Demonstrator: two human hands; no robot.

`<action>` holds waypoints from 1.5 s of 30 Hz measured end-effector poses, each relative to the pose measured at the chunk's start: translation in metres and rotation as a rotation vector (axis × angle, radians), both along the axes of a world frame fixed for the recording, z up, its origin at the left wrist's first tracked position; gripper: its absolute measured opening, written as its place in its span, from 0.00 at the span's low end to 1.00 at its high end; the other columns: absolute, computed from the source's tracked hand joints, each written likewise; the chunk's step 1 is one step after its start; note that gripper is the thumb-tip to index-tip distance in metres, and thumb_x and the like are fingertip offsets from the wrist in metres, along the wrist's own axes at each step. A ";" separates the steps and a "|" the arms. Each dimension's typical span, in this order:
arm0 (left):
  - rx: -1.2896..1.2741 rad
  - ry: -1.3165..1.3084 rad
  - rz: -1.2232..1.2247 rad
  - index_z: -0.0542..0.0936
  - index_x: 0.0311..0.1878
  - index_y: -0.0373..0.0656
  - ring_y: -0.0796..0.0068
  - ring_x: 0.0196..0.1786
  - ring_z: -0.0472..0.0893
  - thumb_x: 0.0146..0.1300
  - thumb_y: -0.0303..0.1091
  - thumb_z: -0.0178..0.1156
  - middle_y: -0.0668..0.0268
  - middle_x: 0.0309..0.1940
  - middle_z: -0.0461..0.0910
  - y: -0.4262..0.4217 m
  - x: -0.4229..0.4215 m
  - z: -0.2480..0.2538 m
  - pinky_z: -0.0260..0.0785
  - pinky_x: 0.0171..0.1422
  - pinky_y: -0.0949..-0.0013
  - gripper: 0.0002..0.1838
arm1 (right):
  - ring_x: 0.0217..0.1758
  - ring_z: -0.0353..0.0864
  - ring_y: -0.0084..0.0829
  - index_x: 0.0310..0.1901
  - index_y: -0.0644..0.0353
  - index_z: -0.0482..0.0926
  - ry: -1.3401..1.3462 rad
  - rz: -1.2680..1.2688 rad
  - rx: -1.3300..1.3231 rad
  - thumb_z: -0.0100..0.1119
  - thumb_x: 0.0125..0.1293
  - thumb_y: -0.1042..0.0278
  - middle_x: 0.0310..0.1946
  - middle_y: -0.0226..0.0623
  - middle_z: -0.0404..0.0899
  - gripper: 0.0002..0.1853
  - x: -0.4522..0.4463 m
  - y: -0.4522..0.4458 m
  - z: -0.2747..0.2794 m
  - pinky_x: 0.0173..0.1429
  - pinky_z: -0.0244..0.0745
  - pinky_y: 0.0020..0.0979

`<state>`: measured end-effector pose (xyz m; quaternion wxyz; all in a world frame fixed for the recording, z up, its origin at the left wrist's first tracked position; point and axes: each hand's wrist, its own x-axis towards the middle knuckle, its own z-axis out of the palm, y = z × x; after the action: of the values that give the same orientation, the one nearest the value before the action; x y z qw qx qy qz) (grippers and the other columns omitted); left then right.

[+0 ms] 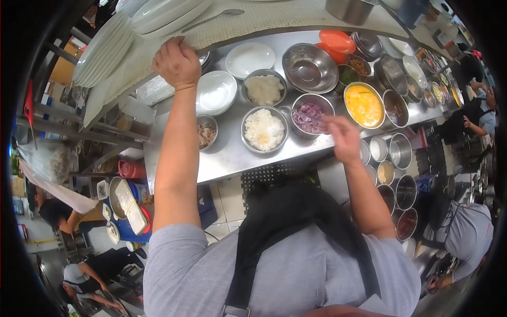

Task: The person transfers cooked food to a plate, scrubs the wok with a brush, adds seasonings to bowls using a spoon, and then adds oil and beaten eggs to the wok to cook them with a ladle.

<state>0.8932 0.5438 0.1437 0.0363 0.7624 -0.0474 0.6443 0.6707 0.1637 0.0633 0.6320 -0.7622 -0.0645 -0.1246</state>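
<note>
My left hand [177, 62] is up at the edge of the cloth-covered shelf [232, 26], its fingers curled over the edge. At the right rim of a metal bowl of sliced purple onion [310, 117], my right hand [342, 137] has its fingers bunched and slightly blurred; what they hold, if anything, is too small to tell. Left of the onion stands a bowl of white crumbly food [263, 130], with a bowl of pale shredded food [264, 90] behind it. A bowl of yellow liquid [364, 105] is beyond the onion, on the right.
White plates [215, 92] and an empty steel bowl [310, 67] stand on the steel counter [227, 153]. Stacked plates [103, 50] and a spoon [214, 19] lie on the shelf. Metal containers [400, 150] are at the right. Other people [465, 232] work on both sides.
</note>
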 end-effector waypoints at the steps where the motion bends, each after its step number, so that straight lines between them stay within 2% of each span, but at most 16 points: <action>1: 0.009 0.008 0.014 0.82 0.38 0.50 0.59 0.39 0.80 0.57 0.34 0.56 0.66 0.34 0.82 0.003 -0.001 -0.001 0.66 0.47 0.55 0.08 | 0.43 0.85 0.31 0.48 0.71 0.81 -0.010 -0.039 0.094 0.52 0.71 0.75 0.39 0.42 0.85 0.11 -0.009 -0.009 0.011 0.51 0.78 0.29; 5: -0.018 0.034 -0.033 0.83 0.39 0.47 0.53 0.35 0.81 0.55 0.34 0.56 0.60 0.31 0.83 0.002 0.007 -0.007 0.70 0.42 0.52 0.10 | 0.48 0.83 0.31 0.49 0.70 0.82 -0.076 -0.224 0.018 0.52 0.71 0.76 0.46 0.44 0.84 0.12 -0.058 -0.102 0.045 0.55 0.76 0.31; 9: -0.010 0.063 -0.031 0.84 0.42 0.49 0.53 0.40 0.81 0.61 0.38 0.54 0.62 0.38 0.84 0.002 0.005 -0.007 0.69 0.44 0.49 0.12 | 0.50 0.83 0.39 0.51 0.73 0.80 -0.346 -0.441 0.052 0.51 0.74 0.65 0.48 0.50 0.83 0.17 -0.130 -0.188 0.085 0.58 0.75 0.37; 12: -0.055 0.080 -0.047 0.85 0.41 0.49 0.53 0.40 0.81 0.61 0.38 0.53 0.62 0.38 0.85 0.003 0.006 -0.007 0.69 0.45 0.49 0.12 | 0.59 0.77 0.47 0.58 0.69 0.76 -0.625 -0.250 0.357 0.50 0.76 0.58 0.55 0.55 0.79 0.21 -0.192 -0.232 0.088 0.66 0.69 0.48; 15: -0.073 0.079 -0.021 0.85 0.40 0.48 0.52 0.40 0.81 0.61 0.38 0.52 0.63 0.38 0.85 -0.004 0.005 -0.006 0.69 0.46 0.49 0.13 | 0.61 0.75 0.47 0.57 0.59 0.78 -0.718 -0.080 0.725 0.54 0.74 0.59 0.52 0.45 0.81 0.17 -0.221 -0.239 0.070 0.67 0.68 0.49; 18: -0.073 0.066 0.017 0.85 0.39 0.48 0.52 0.40 0.81 0.60 0.37 0.52 0.63 0.38 0.85 -0.009 0.003 -0.004 0.69 0.47 0.49 0.13 | 0.57 0.77 0.42 0.58 0.57 0.77 -0.579 -0.175 0.841 0.53 0.74 0.59 0.48 0.39 0.82 0.17 -0.222 -0.240 0.008 0.62 0.73 0.42; 20: -0.078 0.074 0.028 0.85 0.40 0.49 0.53 0.41 0.81 0.60 0.37 0.51 0.64 0.38 0.85 -0.010 0.003 -0.003 0.68 0.46 0.49 0.13 | 0.51 0.81 0.35 0.56 0.59 0.79 -0.254 -0.489 0.754 0.53 0.75 0.60 0.46 0.37 0.84 0.16 -0.221 -0.251 -0.073 0.56 0.77 0.37; 22: -0.089 0.093 0.036 0.85 0.41 0.49 0.53 0.41 0.81 0.60 0.37 0.51 0.63 0.38 0.85 -0.011 0.007 -0.004 0.68 0.47 0.48 0.14 | 0.48 0.83 0.29 0.53 0.62 0.81 0.455 -0.716 -0.096 0.53 0.74 0.62 0.44 0.37 0.85 0.15 -0.227 -0.254 -0.132 0.51 0.77 0.31; 27: 0.002 0.074 0.046 0.84 0.43 0.48 0.52 0.38 0.81 0.61 0.37 0.54 0.59 0.35 0.84 0.001 0.009 -0.009 0.70 0.44 0.50 0.12 | 0.44 0.82 0.24 0.52 0.65 0.82 0.325 -0.750 0.041 0.55 0.74 0.61 0.43 0.36 0.85 0.16 -0.240 -0.250 -0.134 0.47 0.77 0.25; 30: -0.018 0.192 0.263 0.83 0.45 0.41 0.52 0.41 0.81 0.69 0.42 0.52 0.56 0.38 0.83 0.020 0.028 -0.025 0.70 0.46 0.49 0.16 | 0.42 0.82 0.25 0.52 0.65 0.82 0.354 -0.675 0.080 0.54 0.75 0.58 0.40 0.34 0.84 0.18 -0.230 -0.268 -0.122 0.46 0.76 0.25; 32: -0.029 0.222 0.195 0.83 0.49 0.42 0.52 0.49 0.80 0.65 0.38 0.52 0.55 0.46 0.82 0.018 0.024 -0.026 0.68 0.54 0.48 0.16 | 0.41 0.80 0.22 0.51 0.64 0.81 0.352 -0.572 0.128 0.55 0.74 0.54 0.39 0.33 0.83 0.19 -0.216 -0.290 -0.152 0.42 0.76 0.25; 35: 0.050 0.053 0.122 0.81 0.41 0.46 0.54 0.45 0.78 0.54 0.34 0.54 0.60 0.40 0.81 0.009 0.014 -0.016 0.64 0.54 0.51 0.13 | 0.35 0.78 0.19 0.49 0.62 0.81 0.401 -0.522 0.190 0.53 0.74 0.54 0.35 0.30 0.82 0.18 -0.180 -0.273 -0.178 0.38 0.75 0.24; 37: -0.014 0.116 0.186 0.81 0.42 0.48 0.56 0.45 0.77 0.55 0.34 0.54 0.62 0.38 0.80 -0.005 0.003 -0.008 0.63 0.56 0.51 0.12 | 0.31 0.78 0.20 0.50 0.60 0.81 0.229 -0.505 -0.315 0.51 0.75 0.57 0.35 0.32 0.81 0.16 -0.168 -0.276 -0.236 0.33 0.73 0.23; 39: -0.054 0.145 0.197 0.81 0.42 0.49 0.57 0.44 0.77 0.55 0.34 0.54 0.62 0.38 0.79 -0.010 -0.002 -0.002 0.62 0.56 0.52 0.12 | 0.31 0.80 0.22 0.60 0.57 0.75 0.558 -0.415 0.113 0.51 0.74 0.62 0.37 0.35 0.81 0.17 -0.160 -0.255 -0.229 0.29 0.71 0.24; 42: -0.117 0.277 0.102 0.80 0.43 0.47 0.55 0.46 0.77 0.58 0.35 0.55 0.61 0.39 0.80 -0.009 -0.019 0.008 0.63 0.57 0.52 0.11 | 0.30 0.80 0.24 0.73 0.52 0.59 0.664 -0.265 0.193 0.52 0.69 0.72 0.37 0.36 0.79 0.31 -0.165 -0.230 -0.182 0.27 0.70 0.22; 45: -0.138 0.329 -0.090 0.80 0.45 0.42 0.53 0.48 0.78 0.58 0.32 0.58 0.57 0.42 0.81 -0.002 -0.035 0.011 0.66 0.57 0.53 0.11 | 0.30 0.79 0.23 0.75 0.49 0.57 0.492 -0.237 -0.108 0.54 0.67 0.72 0.36 0.36 0.78 0.35 -0.186 -0.261 -0.209 0.27 0.69 0.22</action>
<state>0.8584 0.5418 0.1544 0.1247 0.8502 -0.0303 0.5105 0.4849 -0.0971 -0.1460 0.5683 -0.8042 0.1741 -0.0050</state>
